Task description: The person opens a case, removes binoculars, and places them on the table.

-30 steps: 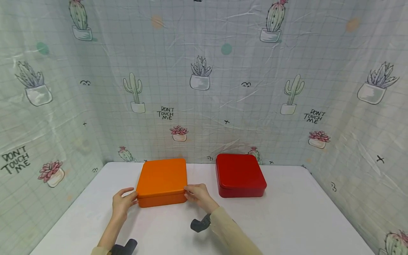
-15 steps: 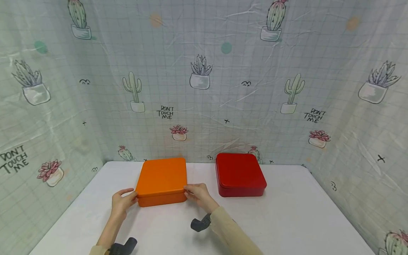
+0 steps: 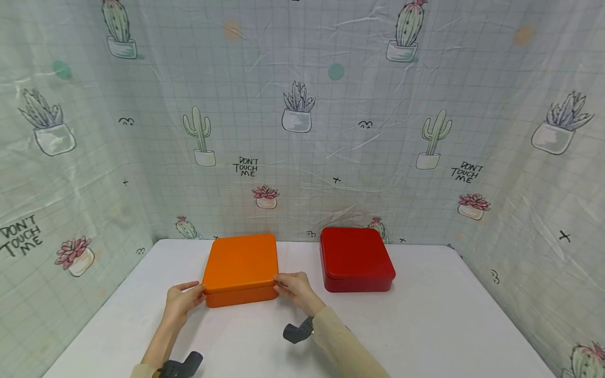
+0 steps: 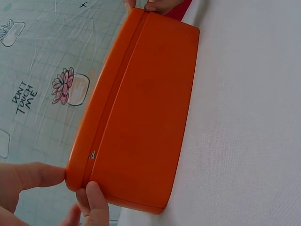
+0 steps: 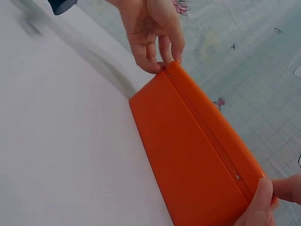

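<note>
Next to no movement vs half a second back: the upper finger of the left hand (image 3: pixel 180 303) sits a touch lower; the box's tiny shift could just be head sway. Head view: orange box (image 3: pixel 242 295) rests on the left half of the table (image 3: pixel 425 315), lid (image 3: pixel 242 260) on, left hand at its near left corner, right hand (image 3: pixel 299 291) at its near right. Red box (image 3: pixel 356 257) stands apart on the right, untouched; only this view gives the full layout. Left wrist view: left hand pinches the lid corner, one finger against the lid, thumb at the seam (image 4: pixel 116 98). Shows the seam and a pale mark (image 4: pixel 92 154) that head view doesn't; only a red sliver at the top edge, likely the other box. Right wrist view: right hand grips its corner too, thumb on the front at lid height, finger round the side. Left hand's curled fingers read clearer here than from above. My read: opposite corners keep the hold balanced, and fingertips along the seam get purchase on the lid edge.
</note>
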`<state>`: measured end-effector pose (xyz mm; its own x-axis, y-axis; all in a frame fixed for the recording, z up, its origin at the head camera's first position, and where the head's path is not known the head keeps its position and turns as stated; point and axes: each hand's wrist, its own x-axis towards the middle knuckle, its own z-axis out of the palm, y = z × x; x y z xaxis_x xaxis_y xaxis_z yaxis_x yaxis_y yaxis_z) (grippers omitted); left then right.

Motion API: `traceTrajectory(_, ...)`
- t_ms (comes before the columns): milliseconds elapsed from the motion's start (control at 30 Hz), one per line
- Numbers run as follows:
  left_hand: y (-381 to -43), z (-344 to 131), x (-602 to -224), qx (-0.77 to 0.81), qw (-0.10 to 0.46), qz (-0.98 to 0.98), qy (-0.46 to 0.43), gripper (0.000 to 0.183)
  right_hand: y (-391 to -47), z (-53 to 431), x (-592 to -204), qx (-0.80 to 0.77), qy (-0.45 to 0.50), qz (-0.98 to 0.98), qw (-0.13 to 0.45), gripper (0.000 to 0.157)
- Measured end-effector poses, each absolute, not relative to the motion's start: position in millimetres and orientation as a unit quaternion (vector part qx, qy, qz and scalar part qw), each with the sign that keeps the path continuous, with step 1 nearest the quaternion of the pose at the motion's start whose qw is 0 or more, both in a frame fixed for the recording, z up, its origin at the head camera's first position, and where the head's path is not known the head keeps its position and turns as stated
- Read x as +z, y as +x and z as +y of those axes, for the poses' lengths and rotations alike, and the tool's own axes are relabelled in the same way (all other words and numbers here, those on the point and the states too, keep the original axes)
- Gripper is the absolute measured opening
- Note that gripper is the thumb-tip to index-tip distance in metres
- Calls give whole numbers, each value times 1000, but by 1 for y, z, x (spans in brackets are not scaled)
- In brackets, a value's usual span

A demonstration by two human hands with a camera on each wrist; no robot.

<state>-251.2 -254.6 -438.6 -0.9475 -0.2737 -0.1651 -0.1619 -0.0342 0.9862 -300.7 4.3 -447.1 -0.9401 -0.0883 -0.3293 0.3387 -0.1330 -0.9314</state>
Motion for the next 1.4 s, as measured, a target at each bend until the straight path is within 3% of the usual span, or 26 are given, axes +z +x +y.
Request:
traceTrajectory(467,-254,-260,-440,-708,2,-692,138,56,-306,6,-448,-737,93,652,153,30)
traceTrajectory(1133,-254,-257,-431,-732,19,-666,144,53,-308,3,-435,-747,69,642,161,30)
traceTrajectory(1400,-255,-259,-433,-729,17,-669,147,48,-305,3,-434,-750,54,640,155,38)
